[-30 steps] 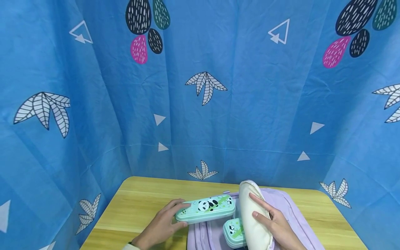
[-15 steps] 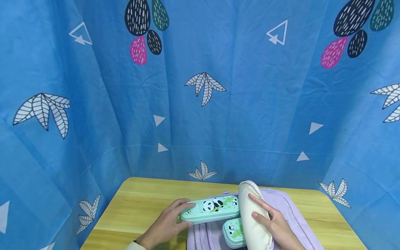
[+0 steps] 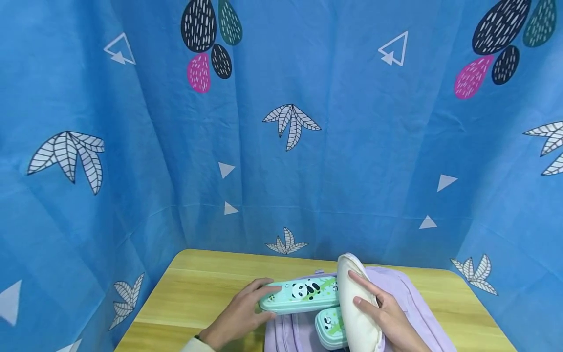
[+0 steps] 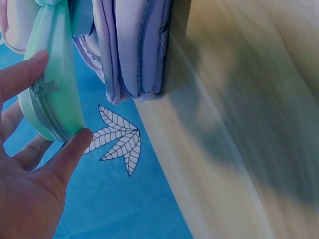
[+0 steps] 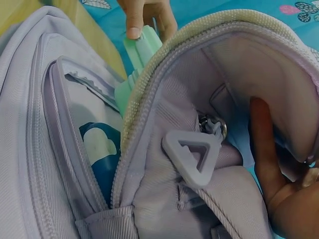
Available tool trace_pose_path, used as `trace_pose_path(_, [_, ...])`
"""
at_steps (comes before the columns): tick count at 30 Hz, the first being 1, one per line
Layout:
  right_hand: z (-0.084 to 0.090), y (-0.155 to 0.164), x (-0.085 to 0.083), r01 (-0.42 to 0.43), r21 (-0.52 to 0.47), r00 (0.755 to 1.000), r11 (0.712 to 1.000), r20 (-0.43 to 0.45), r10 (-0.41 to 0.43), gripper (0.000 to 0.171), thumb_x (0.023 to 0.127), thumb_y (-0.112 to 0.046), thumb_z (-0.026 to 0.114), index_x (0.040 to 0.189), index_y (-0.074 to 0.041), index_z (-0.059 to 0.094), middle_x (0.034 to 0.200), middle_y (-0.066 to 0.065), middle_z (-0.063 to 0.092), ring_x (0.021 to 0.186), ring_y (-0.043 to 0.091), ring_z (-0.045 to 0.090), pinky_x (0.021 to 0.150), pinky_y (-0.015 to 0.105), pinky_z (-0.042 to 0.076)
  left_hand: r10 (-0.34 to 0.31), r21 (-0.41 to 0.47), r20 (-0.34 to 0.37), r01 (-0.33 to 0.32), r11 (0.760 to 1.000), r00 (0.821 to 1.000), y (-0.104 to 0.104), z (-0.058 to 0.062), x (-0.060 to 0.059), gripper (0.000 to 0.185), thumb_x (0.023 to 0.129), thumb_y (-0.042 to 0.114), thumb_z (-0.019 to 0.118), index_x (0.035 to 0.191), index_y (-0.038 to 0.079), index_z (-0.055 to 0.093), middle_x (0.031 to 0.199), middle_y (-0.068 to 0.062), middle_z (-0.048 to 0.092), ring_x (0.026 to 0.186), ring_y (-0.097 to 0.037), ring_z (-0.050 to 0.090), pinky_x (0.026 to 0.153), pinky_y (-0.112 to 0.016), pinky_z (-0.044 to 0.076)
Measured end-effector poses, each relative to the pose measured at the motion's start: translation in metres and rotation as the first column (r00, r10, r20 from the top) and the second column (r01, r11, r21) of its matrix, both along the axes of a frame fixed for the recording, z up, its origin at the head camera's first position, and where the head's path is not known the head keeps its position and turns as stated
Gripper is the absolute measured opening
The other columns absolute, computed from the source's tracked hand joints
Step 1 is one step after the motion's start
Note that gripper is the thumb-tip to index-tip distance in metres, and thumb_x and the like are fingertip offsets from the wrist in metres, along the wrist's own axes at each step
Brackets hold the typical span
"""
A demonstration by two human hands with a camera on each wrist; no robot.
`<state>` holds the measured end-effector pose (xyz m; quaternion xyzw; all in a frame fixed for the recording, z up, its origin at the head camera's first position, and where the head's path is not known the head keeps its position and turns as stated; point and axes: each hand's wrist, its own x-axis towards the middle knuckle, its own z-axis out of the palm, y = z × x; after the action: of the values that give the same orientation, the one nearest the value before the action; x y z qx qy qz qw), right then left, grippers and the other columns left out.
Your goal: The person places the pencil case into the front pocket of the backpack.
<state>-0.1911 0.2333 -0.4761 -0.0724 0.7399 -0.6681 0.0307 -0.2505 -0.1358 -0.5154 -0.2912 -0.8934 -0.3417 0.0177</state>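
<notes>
In the head view my left hand [image 3: 242, 313] grips the near end of a long mint-green zipped pencil case [image 3: 290, 298] with pandas on its lid, thumb below and fingers above. Its far end goes behind the cream flap [image 3: 354, 320] of a lilac backpack [image 3: 415, 303]. Inside the backpack's opening sits a smaller mint panda case [image 3: 332, 326], partly covered by that flap. My right hand [image 3: 387, 315] holds the flap up, index finger and thumb across its cream face; the other fingers are hidden there. The left wrist view shows the pencil case's zip end [image 4: 52, 99] between thumb and fingers.
The backpack lies on a yellow wooden table [image 3: 198, 278], near its right side. A blue printed curtain [image 3: 281, 186] surrounds the table's back and sides. A grey triangular tag [image 5: 192, 154] hangs at the backpack's opening in the right wrist view.
My left hand has slid the long pencil case to the right, so its far end is now behind the flap. The right hand and flap stay nearly still.
</notes>
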Motion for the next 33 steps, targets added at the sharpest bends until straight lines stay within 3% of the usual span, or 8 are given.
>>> trace_pose_path(13, [-0.001, -0.004, -0.004, -0.036, -0.018, 0.999, 0.999, 0.007, 0.037, 0.065, 0.110, -0.015, 0.062, 0.170, -0.009, 0.037, 0.179, 0.023, 0.017, 0.127, -0.013, 0.054, 0.099, 0.024, 0.060, 0.025, -0.003, -0.018, -0.025, 1.000, 1.000, 0.011, -0.006, -0.001, 0.060, 0.097, 0.029, 0.085, 0.152, 0.034, 0.063, 0.162, -0.002, 0.054, 0.141, -0.027, 0.060, 0.108, -0.043, 0.060])
trace_pose_path(33, [-0.006, -0.013, -0.006, -0.090, -0.019, 0.993, 0.996, -0.081, 0.088, 0.061, 0.111, -0.010, 0.058, 0.168, -0.004, 0.038, 0.177, 0.026, 0.018, 0.133, -0.013, 0.052, 0.102, 0.021, 0.058, 0.033, -0.026, -0.111, -0.036, 0.999, 0.993, 0.042, -0.018, -0.003, 0.058, 0.096, 0.028, 0.085, 0.150, 0.033, 0.064, 0.160, -0.001, 0.055, 0.142, -0.025, 0.059, 0.112, -0.045, 0.057])
